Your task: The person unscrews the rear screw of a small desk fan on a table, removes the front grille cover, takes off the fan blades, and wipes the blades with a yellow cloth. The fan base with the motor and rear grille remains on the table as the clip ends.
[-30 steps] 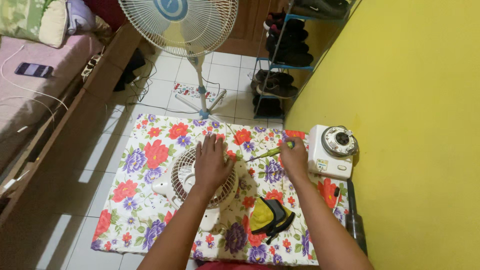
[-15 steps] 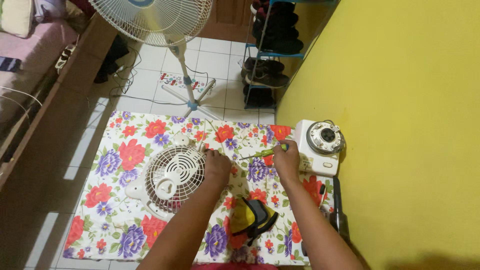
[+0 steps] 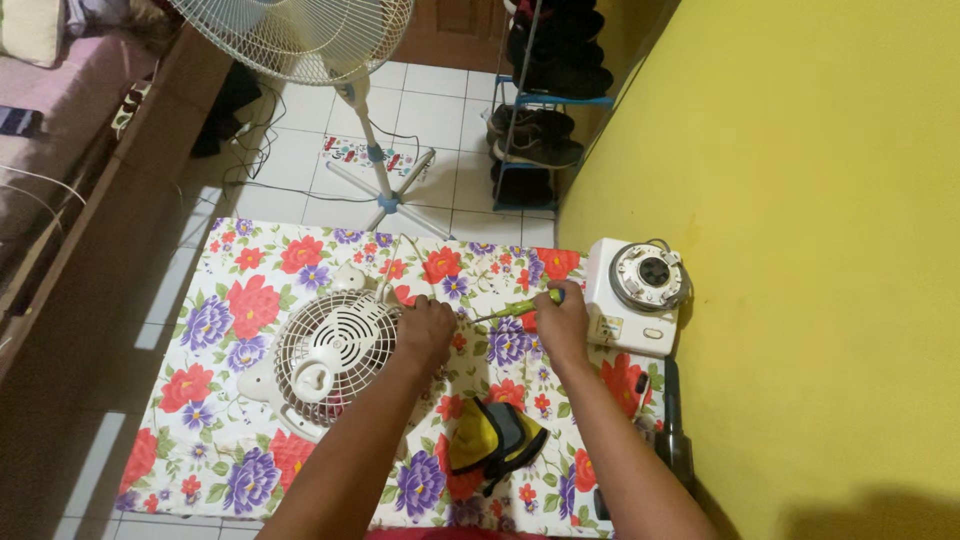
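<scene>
A person's left hand [image 3: 425, 330] is curling closed on the rim of a small white fan [image 3: 335, 357] lying on the floral cloth [image 3: 250, 300], while the right hand [image 3: 562, 322] is gripping a green-handled screwdriver [image 3: 520, 305] beside it.

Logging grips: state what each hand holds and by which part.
Right hand grips a green-handled screwdriver by its handle end. Left hand rests on the small white fan's grille edge.

White small fan [image 3: 330, 355], green-handled screwdriver [image 3: 520, 306], red and purple floral cloth [image 3: 260, 300], yellow wall [image 3: 800, 250], yellow-black pouch [image 3: 495, 440]
</scene>
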